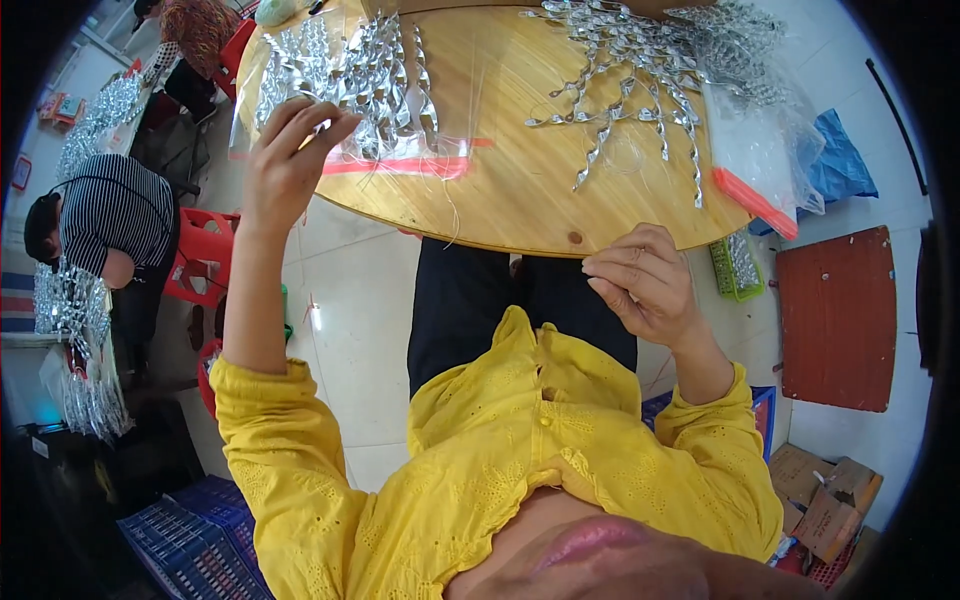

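My left hand [288,160] is raised over the left edge of the round wooden table [480,215]. Its thumb and fingers are pinched together beside a bunch of silver twisted spiral strips [380,85], and whatever they grip is too small to make out. These strips lie in rows on clear plastic sheeting with a pinkish-red edge band [400,166]. At the table's near edge, my right hand [650,285] is closed in a pinch, its contents also not discernible. Thin pale threads [452,205] trail from the strips over the table edge.
More silver spirals [625,85] spread across the table's right side, next to a clear plastic bag [765,150] with a red band. A green basket [738,268] and a reddish-brown board [838,318] stand at right. Two people work at left, one near a red stool [205,255].
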The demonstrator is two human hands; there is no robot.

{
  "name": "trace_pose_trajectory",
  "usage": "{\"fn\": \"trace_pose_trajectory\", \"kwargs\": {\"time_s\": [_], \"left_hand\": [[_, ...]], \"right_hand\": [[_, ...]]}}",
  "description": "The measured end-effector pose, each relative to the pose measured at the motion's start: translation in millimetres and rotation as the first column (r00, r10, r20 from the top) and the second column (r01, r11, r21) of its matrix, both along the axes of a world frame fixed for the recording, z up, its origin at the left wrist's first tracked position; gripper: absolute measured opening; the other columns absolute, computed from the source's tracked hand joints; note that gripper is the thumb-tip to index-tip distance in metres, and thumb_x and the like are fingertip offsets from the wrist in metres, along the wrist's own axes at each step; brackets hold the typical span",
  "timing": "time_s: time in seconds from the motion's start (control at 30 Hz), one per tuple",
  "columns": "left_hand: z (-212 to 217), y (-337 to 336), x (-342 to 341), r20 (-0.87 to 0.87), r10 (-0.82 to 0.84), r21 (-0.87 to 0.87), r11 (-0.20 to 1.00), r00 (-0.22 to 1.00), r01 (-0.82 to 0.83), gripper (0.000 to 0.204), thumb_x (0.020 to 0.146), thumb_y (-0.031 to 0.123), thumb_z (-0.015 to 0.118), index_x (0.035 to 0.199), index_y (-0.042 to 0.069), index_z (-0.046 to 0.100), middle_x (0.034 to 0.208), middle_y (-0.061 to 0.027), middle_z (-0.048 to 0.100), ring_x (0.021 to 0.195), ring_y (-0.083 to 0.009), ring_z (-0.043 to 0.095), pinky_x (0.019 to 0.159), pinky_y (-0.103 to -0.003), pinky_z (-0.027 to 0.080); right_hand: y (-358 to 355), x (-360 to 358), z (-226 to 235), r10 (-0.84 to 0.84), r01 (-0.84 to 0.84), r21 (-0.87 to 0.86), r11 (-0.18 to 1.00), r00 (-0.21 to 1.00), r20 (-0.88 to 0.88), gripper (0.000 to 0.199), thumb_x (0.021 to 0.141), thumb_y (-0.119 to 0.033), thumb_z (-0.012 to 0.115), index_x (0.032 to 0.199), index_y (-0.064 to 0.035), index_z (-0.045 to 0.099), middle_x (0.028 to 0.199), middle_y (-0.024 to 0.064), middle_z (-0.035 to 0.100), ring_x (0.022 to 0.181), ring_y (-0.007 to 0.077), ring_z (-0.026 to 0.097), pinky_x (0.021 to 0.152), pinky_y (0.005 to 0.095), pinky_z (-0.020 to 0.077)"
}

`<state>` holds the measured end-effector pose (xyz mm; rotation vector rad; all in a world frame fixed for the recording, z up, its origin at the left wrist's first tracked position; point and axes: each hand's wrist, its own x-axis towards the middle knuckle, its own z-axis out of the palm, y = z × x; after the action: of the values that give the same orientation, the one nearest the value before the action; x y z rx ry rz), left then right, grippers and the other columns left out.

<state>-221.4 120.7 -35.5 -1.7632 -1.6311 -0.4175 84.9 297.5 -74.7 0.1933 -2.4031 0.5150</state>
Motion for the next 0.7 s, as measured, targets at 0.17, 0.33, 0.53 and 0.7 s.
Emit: {"fn": "trace_pose_trajectory", "kwargs": {"time_s": [0.17,0.33,0.53,0.7], "left_hand": [[-32.7,19.0,-30.7,0.030,-0.063,0.034,0.998,0.998,0.062,0.031,0.058,0.000,0.055,0.087,0.005,0.062,0.087,-0.0032,0.055,0.083,-0.0213,0.051,0.071,-0.031,0.044],[-51.8,29.4,-42.4,0.067,-0.124,0.021,0.992,0.990,0.123,0.031,0.059,-0.002,0.054,0.088,0.004,0.061,0.090,-0.0033,0.056,0.083,-0.0215,0.051,0.073,-0.030,0.044],[-74.0,23.7,-62.2,0.215,-0.080,-0.052,0.994,0.973,0.093,0.025,0.064,-0.006,0.050,0.086,0.000,0.058,0.102,-0.0077,0.055,0.096,-0.0256,0.050,0.080,-0.032,0.043],[-78.9,20.8,-59.2,0.290,0.040,-0.144,0.990,0.956,0.002,0.033,0.067,-0.007,0.045,0.097,0.002,0.057,0.112,-0.0070,0.052,0.106,-0.0253,0.046,0.086,-0.034,0.039]], "right_hand": [[6.1,9.2,-12.6,-0.033,0.037,-0.092,0.995,0.998,0.048,0.013,0.066,-0.004,0.065,0.078,-0.0037,0.060,0.071,0.0046,0.060,0.066,0.0200,0.053,0.062,0.0300,0.0406],[8.9,13.1,-17.9,-0.084,0.089,-0.117,0.989,0.995,0.049,0.011,0.065,-0.002,0.065,0.075,-0.0032,0.060,0.069,0.0051,0.059,0.065,0.0200,0.052,0.061,0.0295,0.0409],[16.3,10.5,-22.5,-0.128,0.132,-0.112,0.985,0.991,0.037,0.010,0.066,-0.001,0.065,0.074,-0.0021,0.060,0.068,0.0055,0.059,0.065,0.0208,0.052,0.059,0.0297,0.0408],[33.6,12.7,-25.6,-0.347,0.353,-0.072,0.933,0.934,0.084,0.009,0.069,-0.004,0.063,0.077,-0.0018,0.060,0.071,0.0067,0.058,0.070,0.0211,0.052,0.064,0.0298,0.0401]]}}
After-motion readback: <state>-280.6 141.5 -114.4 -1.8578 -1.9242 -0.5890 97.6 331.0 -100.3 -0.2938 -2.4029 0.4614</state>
